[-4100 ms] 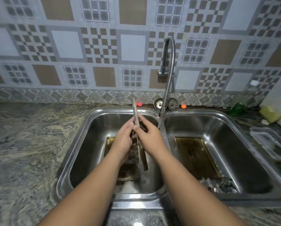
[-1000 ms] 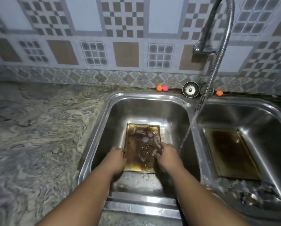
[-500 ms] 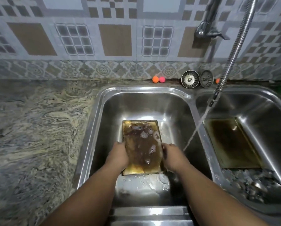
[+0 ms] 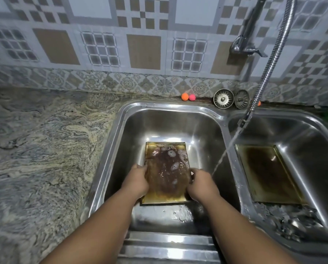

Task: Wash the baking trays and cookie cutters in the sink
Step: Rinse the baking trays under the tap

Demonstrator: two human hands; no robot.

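A brown-stained baking tray lies flat in the left sink basin, with dark sudsy water in it. My left hand grips its left edge and my right hand grips its right edge. A second stained tray rests in the right basin. A pile of metal cookie cutters sits at that basin's near end. Water streams from the faucet hose nozzle into the left basin, right of the held tray.
Two sink strainers and small orange and pink balls sit on the ledge behind the sink. A marbled countertop spreads to the left. The tiled wall carries the faucet.
The tray stood on edge between my hands 4 s ago; it now lies flat in the left basin, held by both sides. The view has shifted left and closer, and water is running.
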